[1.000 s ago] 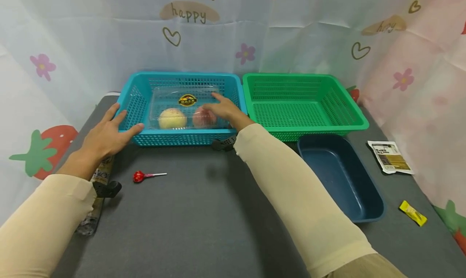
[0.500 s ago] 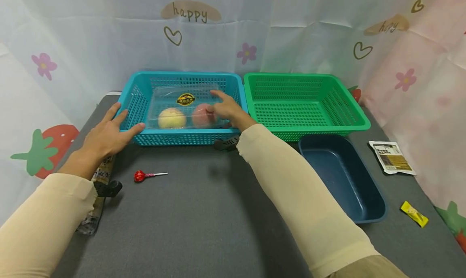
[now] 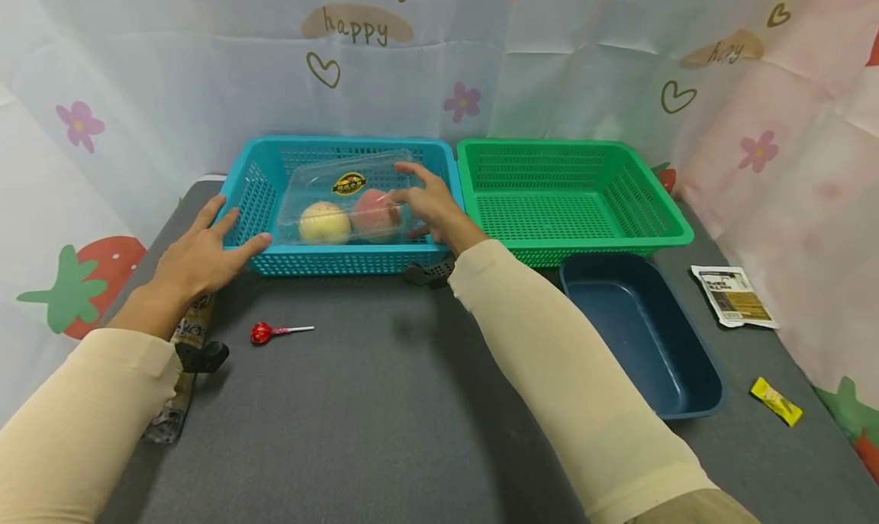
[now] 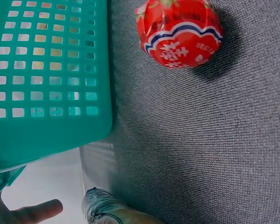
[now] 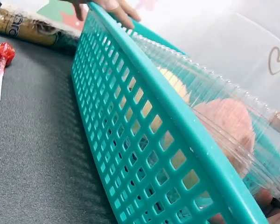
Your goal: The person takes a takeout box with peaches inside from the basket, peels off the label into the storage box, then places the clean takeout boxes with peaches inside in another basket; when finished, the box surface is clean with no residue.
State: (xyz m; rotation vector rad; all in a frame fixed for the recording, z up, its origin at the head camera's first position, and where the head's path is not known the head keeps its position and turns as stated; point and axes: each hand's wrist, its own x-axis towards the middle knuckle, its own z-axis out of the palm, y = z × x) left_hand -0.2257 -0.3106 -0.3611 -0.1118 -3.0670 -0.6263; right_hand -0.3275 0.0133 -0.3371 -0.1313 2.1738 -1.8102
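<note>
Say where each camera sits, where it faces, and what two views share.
Head: on the head, facing forward and down at the blue basket; sleeves, left hand and right hand show.
Left wrist: on that wrist, facing the blue basket's wall and the lollipop; the left hand partly shows.
Right wrist: on that wrist, facing the blue basket and box; left hand at top, right hand at right.
Both wrist views share the lollipop.

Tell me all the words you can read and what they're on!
"happy": white flower-printed cloth backdrop; a second, creased word there is unclear.
"BEST": shiny red round lollipop wrapper; its Chinese characters are partly blurred.
Too small or blurred: black-and-gold oval sticker on the clear plastic box, flat white-and-brown packet, small yellow wrapper, long brown plastic package.
</note>
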